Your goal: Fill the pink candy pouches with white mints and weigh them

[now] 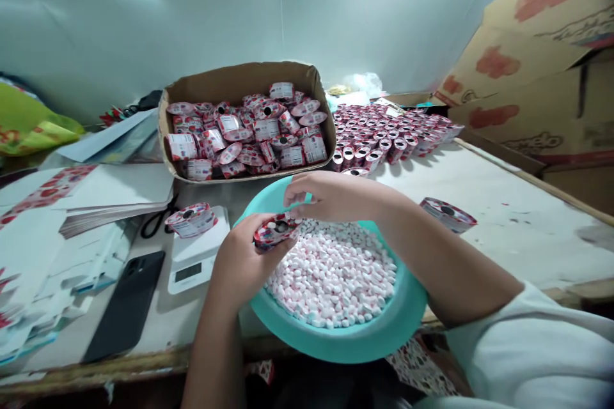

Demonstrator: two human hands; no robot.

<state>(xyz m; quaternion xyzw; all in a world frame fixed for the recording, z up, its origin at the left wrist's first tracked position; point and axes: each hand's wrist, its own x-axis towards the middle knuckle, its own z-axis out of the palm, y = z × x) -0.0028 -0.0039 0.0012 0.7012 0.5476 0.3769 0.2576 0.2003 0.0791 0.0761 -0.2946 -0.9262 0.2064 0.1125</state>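
Note:
My left hand (240,259) is wrapped around a small oval printed carton (265,244), red and white with a round hole in its top. Pale pieces show at that hole. Over the far left side of a turquoise basin (338,349), my right hand (323,195) is curled, its fingertips close to the carton's top. What those fingers hold, if anything, is too small to make out. Many small white and pale pink candies (333,275) fill the basin below both hands. Another such carton (194,220) rests on a white digital scale (192,275) to the left.
A cardboard box (165,134) full of cartons stands behind the basin. Rows of upright cartons (378,131) spread to its right, and one carton (448,214) stands alone. Black scissors (156,220), a dark phone (127,303) and paper sheets (119,185) lie left. Large cardboard (537,70) rises right.

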